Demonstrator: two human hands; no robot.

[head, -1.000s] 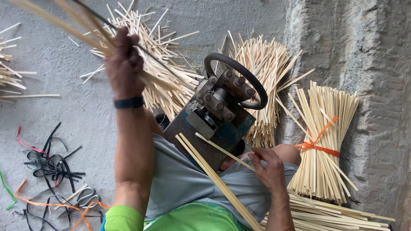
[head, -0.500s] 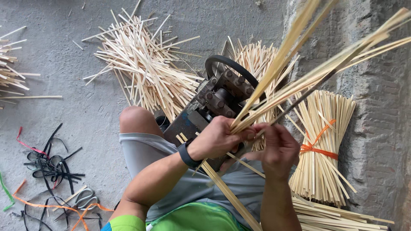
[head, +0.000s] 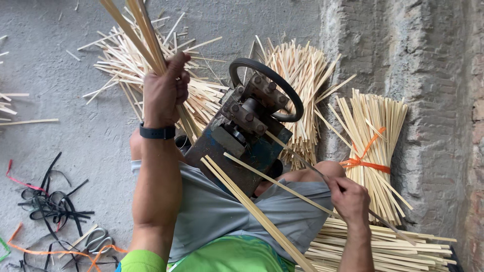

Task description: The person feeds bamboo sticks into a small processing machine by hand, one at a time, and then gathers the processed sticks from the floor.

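Head view: left hand [head: 164, 93] is fisted around a bunch of bamboo strips [head: 135, 31] raised over the loose pile [head: 151, 75] on the floor. Right hand [head: 350, 199] pinches one thin strip [head: 297, 156] running into the blue metal machine [head: 247, 133] (black handwheel on top). Bare grey concrete floor [head: 60, 75], rough plastered wall [head: 433, 60] with an orange-tied bundle [head: 370, 146] beside it.

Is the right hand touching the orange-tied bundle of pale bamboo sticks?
Apart. The head view shows grey wall between the right hand and the orange-tied bundle of pale bamboo sticks.
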